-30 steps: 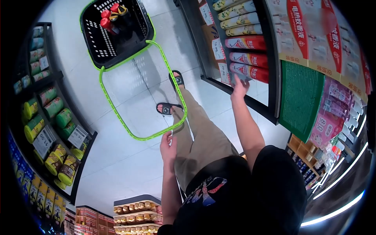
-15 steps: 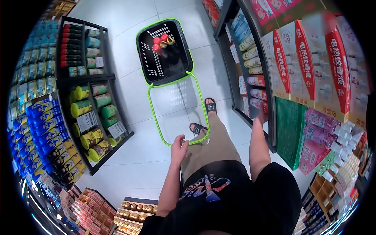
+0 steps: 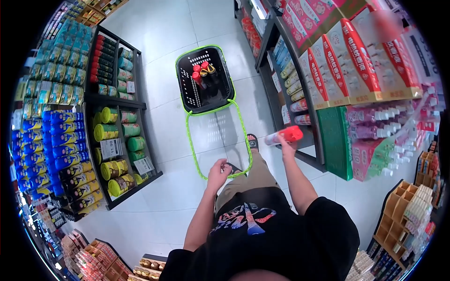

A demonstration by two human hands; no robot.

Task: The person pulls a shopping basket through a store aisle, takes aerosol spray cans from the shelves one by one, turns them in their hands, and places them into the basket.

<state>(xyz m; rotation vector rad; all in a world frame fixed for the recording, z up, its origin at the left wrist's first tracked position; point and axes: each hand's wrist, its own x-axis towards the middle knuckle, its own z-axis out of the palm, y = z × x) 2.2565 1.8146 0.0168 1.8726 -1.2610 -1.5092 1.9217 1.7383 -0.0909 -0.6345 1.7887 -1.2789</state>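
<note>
My right hand [image 3: 287,145] is closed round a spray can [image 3: 276,137] with a red cap and a pale body, holding it tilted on its side just off the right shelf. My left hand [image 3: 218,174] is curled at the end of the long green handle [image 3: 191,145] of a shopping basket, gripping it. The black basket [image 3: 226,97] with a green rim stands on the floor ahead. Inside it lie several dark containers with red and gold tops [image 3: 205,70].
Shelves of spray cans [image 3: 298,106] stand at my right, beside boxed mosquito liquid [image 3: 328,70], a green crate [image 3: 335,140] and pink bottles [image 3: 370,114]. Left shelves hold yellow and green canisters [image 3: 115,168] and blue packs [image 3: 68,140]. Pale tiled floor [image 3: 164,196] runs between.
My right hand has drawn back from the right shelf with a red-capped can in it. My left hand stays at the basket handle. The view has shifted slightly.
</note>
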